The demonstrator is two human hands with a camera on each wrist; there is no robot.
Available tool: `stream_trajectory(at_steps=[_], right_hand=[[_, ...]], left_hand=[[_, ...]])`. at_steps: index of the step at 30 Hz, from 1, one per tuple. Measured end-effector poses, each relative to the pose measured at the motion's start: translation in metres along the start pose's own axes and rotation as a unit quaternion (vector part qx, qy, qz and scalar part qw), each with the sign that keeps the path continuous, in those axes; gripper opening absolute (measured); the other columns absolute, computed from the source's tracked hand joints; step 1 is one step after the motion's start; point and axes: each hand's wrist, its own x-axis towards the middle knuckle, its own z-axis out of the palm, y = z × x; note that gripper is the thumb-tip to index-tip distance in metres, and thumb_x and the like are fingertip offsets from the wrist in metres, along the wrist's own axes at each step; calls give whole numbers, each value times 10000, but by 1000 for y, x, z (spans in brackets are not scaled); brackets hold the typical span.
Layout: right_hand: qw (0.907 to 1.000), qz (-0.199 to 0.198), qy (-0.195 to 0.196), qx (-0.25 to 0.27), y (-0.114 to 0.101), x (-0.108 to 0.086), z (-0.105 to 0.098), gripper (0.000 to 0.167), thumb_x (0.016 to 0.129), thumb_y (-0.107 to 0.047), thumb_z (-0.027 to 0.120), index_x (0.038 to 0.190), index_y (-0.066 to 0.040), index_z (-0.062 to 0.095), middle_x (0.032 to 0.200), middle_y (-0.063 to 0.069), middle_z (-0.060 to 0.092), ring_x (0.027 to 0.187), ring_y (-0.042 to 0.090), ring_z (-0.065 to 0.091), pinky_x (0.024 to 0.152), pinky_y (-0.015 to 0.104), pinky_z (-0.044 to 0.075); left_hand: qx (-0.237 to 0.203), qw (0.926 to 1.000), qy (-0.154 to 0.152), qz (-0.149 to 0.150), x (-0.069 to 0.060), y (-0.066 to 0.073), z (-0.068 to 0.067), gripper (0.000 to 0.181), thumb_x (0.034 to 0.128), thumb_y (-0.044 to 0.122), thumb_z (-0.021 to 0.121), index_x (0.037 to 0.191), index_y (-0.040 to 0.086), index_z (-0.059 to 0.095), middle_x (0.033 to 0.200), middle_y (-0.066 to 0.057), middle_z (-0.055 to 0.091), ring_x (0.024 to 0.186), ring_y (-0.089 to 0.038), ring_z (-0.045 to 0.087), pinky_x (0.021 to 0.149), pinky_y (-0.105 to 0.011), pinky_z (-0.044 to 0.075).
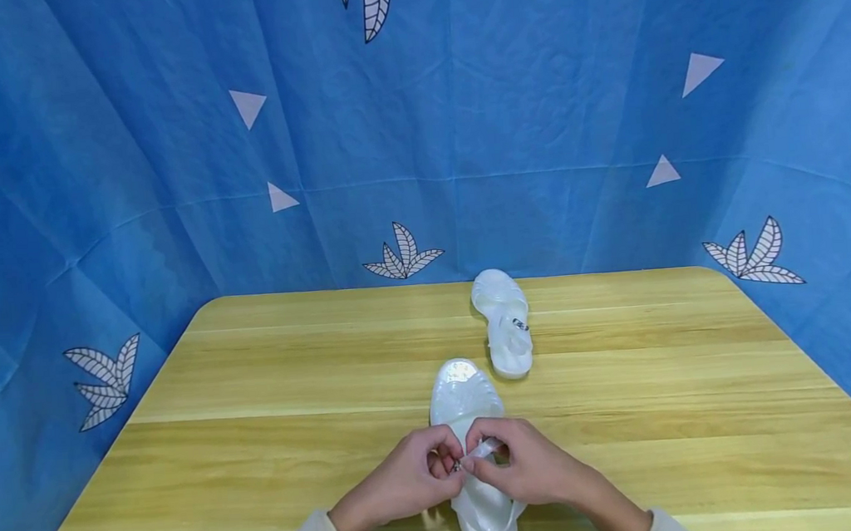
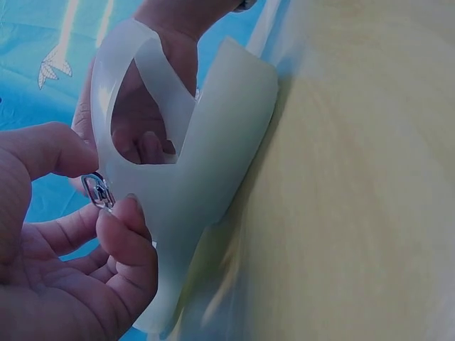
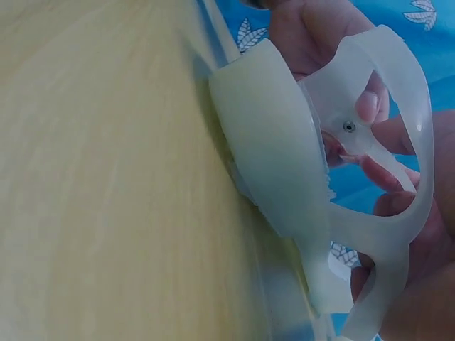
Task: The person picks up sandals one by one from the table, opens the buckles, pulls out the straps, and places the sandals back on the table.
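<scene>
A translucent white sandal (image 1: pixel 482 503) lies on the table near its front edge, toe pointing away. My left hand (image 1: pixel 415 476) pinches its small metal buckle (image 2: pixel 98 190) between thumb and index finger, at the side of the upper. From the other side, my right hand (image 1: pixel 525 462) holds the loose strap (image 1: pixel 487 449) between thumb and fingers, with the strap end close to the buckle. A round metal stud (image 3: pixel 349 127) shows on the inner face of the upper in the right wrist view. Whether the strap passes through the buckle cannot be made out.
A second white sandal (image 1: pixel 498 293) with its own metal buckle (image 1: pixel 520 324) lies farther back, slightly right. The wooden table (image 1: pixel 260 445) has rounded far corners. A blue curtain (image 1: pixel 415 133) with leaf and triangle prints hangs behind and on both sides.
</scene>
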Motion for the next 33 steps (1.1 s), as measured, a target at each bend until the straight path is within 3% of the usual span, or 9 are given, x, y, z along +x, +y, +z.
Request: stream_trajectory(at_steps=[4,11,16,21,27,29,33], right_hand=[[9999,116,75,-58,0,0,0,124,854,-231,675,794,-229,566,625,-119,381,572,-15,362,514,160,344],[9976,365,570,-170,0,0,1,259,785,-339,752,735,-221,527,616,-50,396,557,-11,337,499,156,330],[9978,73,621,-221,1,2,1,199,797,-363,742,866,-228,613,791,-71,572,725,28,513,659,216,467],[9962,-139,752,-406,2,3,-5,259,843,-338,699,1005,-143,646,991,-45,605,949,113,566,836,358,493],[9902,599,1134,-561,7,3,-25,233,899,-280,636,1041,-97,645,1003,-58,594,951,128,560,835,375,489],[9902,813,972,-590,10,2,-33,281,909,-307,618,1066,-74,632,953,-45,590,889,119,553,783,323,489],[9929,1105,-84,-443,11,-4,-52,450,904,-377,610,1168,-18,548,869,-5,566,777,111,534,669,259,472]], left_hand=[[-17,10000,-12,-36,0,-1,0,118,791,50,666,865,73,577,754,22,523,596,-45,483,544,-163,414],[62,10000,-51,-8,-1,1,-1,93,793,45,648,863,48,586,744,25,519,582,-36,468,529,-161,401],[180,9998,-41,33,-1,1,-2,90,789,49,634,851,88,582,735,34,524,604,-31,475,544,-166,413],[307,9995,-60,58,-1,2,-3,72,819,96,640,858,108,580,753,35,533,609,-31,483,550,-172,426],[451,9990,7,-48,-2,2,-6,133,836,182,676,846,94,577,731,26,542,587,-47,494,523,-194,432],[551,9984,-3,-129,-2,2,-6,152,839,219,674,818,105,575,701,35,536,567,-44,485,505,-195,420],[641,9975,-142,-273,-3,0,-7,187,850,267,655,774,116,575,666,53,525,545,-37,469,489,-195,404]])
